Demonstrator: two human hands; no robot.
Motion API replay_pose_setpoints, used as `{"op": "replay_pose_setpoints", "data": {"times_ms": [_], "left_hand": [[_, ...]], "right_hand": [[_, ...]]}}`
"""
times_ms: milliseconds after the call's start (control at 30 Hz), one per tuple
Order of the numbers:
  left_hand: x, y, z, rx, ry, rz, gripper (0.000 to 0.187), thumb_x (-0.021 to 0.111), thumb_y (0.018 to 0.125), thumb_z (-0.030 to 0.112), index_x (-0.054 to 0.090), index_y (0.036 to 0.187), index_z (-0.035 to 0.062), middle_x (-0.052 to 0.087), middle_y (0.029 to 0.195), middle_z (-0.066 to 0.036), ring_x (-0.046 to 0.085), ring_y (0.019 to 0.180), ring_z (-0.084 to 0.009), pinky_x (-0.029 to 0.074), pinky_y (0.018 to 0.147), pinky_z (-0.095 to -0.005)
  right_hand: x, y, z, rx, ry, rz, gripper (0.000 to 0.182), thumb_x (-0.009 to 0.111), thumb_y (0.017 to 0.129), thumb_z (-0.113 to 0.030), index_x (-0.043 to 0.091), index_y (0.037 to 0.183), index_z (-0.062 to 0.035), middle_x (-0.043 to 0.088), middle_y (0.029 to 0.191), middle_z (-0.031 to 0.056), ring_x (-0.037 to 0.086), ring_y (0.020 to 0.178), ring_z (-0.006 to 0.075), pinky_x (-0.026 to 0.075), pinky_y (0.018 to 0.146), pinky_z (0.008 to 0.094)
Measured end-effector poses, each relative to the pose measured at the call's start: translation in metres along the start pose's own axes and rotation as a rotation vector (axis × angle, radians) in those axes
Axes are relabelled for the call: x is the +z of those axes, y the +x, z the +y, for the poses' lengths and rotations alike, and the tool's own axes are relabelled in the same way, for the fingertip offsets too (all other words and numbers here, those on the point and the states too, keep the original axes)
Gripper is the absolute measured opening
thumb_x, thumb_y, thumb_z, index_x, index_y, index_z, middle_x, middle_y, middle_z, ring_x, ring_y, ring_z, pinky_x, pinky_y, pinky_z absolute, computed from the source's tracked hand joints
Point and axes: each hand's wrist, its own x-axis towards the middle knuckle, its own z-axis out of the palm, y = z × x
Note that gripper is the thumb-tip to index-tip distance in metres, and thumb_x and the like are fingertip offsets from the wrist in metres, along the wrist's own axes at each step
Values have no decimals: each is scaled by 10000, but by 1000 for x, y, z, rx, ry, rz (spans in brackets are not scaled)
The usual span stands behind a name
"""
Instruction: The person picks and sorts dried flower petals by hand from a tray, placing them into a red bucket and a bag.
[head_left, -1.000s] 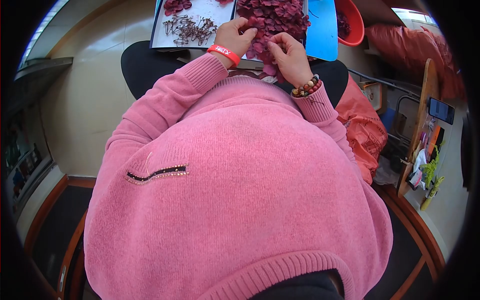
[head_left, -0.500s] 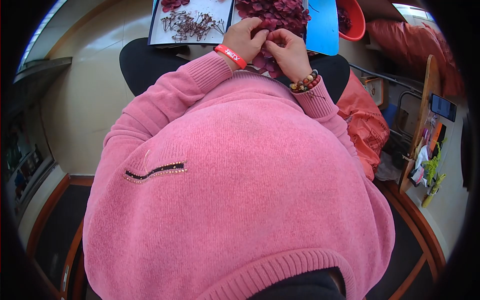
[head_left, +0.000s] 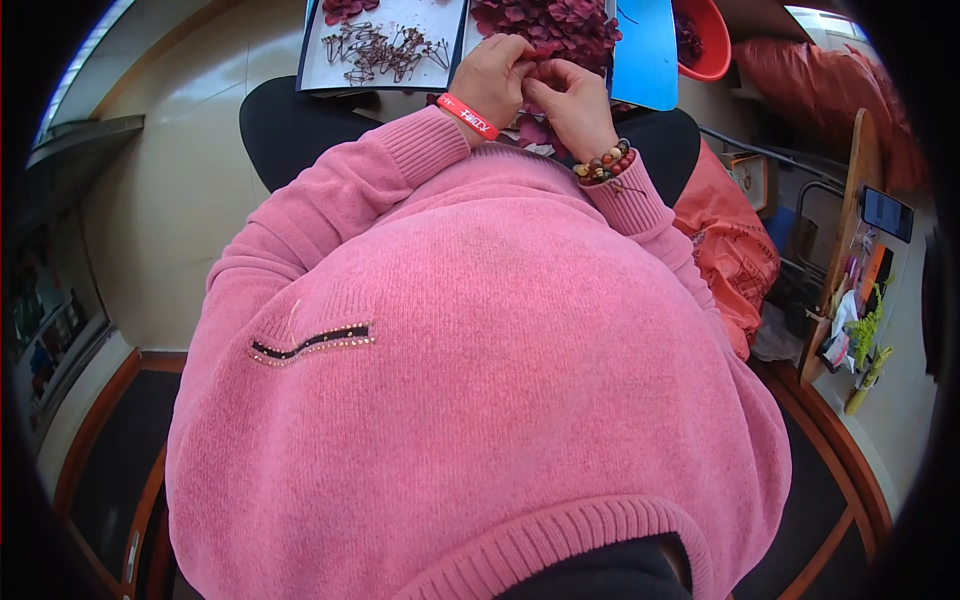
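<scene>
My left hand [head_left: 492, 82], with a red printed wristband, is closed in a pinch at the near side of a pile of dark red cloth-like flower petals [head_left: 575, 28]. Its fingertips meet those of my right hand [head_left: 578, 105], which wears a beaded bracelet and is pinched too. Between them shows a bit of a dark red flower [head_left: 543, 52], mostly hidden by the fingers. Below the hands, more petals [head_left: 535, 130] lie near my lap. Left of the pile, a white tray [head_left: 330, 72] holds thin brown branched stems [head_left: 390, 55] and a few petals.
A blue board [head_left: 645, 60] lies right of the petals, beside a red bowl [head_left: 712, 45] with more petals inside. Orange-red bags [head_left: 725, 250] stand to my right. Further right, a wooden board edge [head_left: 845, 220] has a phone [head_left: 886, 215] and a green plant [head_left: 865, 325] near it.
My left hand has rolled a little and shifted slightly right, and its wristband has turned. The right hand has moved slightly left, its fingertips now closer against the left ones.
</scene>
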Motion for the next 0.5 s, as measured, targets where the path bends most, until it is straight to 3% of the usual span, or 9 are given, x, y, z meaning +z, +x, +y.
{"op": "replay_pose_setpoints", "data": {"times_ms": [100,200,233,333,500], "left_hand": [[0,0,0,-28,12,11,127,559,790,37,569,911,2,603,812,-128,603,708,-242,470,638,-305],[-5,3,0,-374,-203,-147,119,549,814,45,572,923,3,614,799,-81,587,690,-140,464,620,-271],[-3,2,-16,-547,-246,-224,117,539,835,60,580,926,-2,607,781,-28,546,693,-64,449,610,-232],[-7,3,-9,-773,-654,-189,146,531,842,63,593,957,-3,596,758,-1,533,679,-59,442,613,-213],[-17,7,-6,-693,-508,-359,200,511,848,58,584,1025,-3,594,770,-3,525,661,-60,444,608,-205]], "right_hand": [[-1,-1,-2,47,-4,-5,104,598,743,-65,609,793,24,617,692,48,546,616,69,438,553,213],[-1,-2,-2,71,58,-24,89,591,749,-65,606,782,16,598,671,33,528,609,61,423,541,210],[-3,-5,-5,9,-17,-28,87,589,751,-66,598,771,18,588,651,18,511,587,53,407,523,206],[-7,-4,7,-74,-295,-23,92,609,735,-94,610,787,-17,559,842,90,546,748,145,435,616,258],[-12,-5,-11,-138,-322,17,113,628,713,-122,626,789,-39,503,1028,130,545,825,213,451,710,299]]}}
